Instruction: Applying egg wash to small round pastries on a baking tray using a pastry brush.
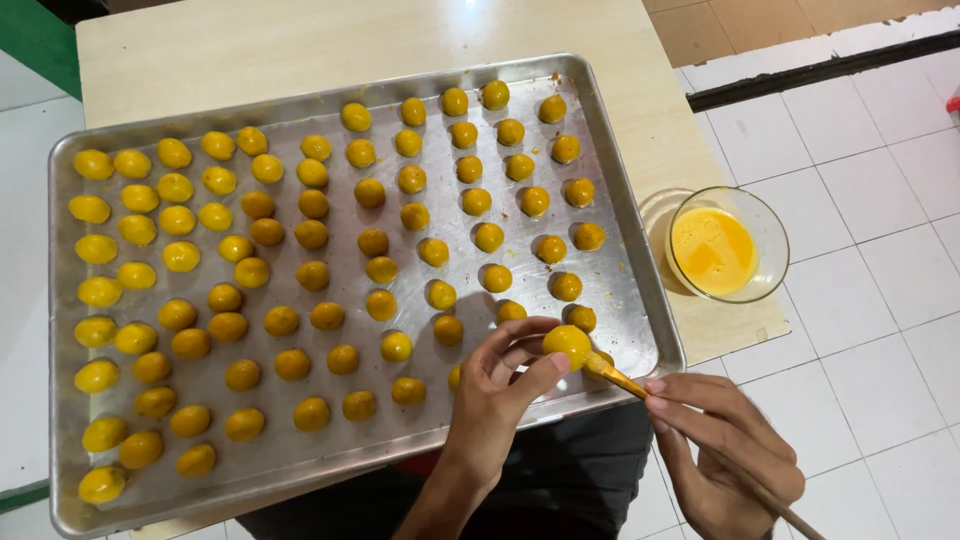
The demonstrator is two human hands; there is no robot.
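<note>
dough ball held at tray's near right corner, brush on it from 4 o'clock

one yellow dough ball is pinched between thumb and fingertips of the left hand, lifted just over the near right corner of the metal tray. the brush touches the ball's lower right side. its long axis runs from the ball toward 4 o'clock, the wooden handle passing through the right hand, which grips it pencil-fashion with fingers closed. the left hand is the nearer one — it contacts the ball directly; the right reaches it only through the bristles.

a glass bowl of yellow egg wash sits at 1 o'clock from the ball, off the tray, on the table edge.

counts — balls: roughly eighty on the tray in slanted rows, exact number not certain; brush: one; bowl: one; tray: one. balls at 9 o'clock look glossier and paler than those mid-tray.
</note>
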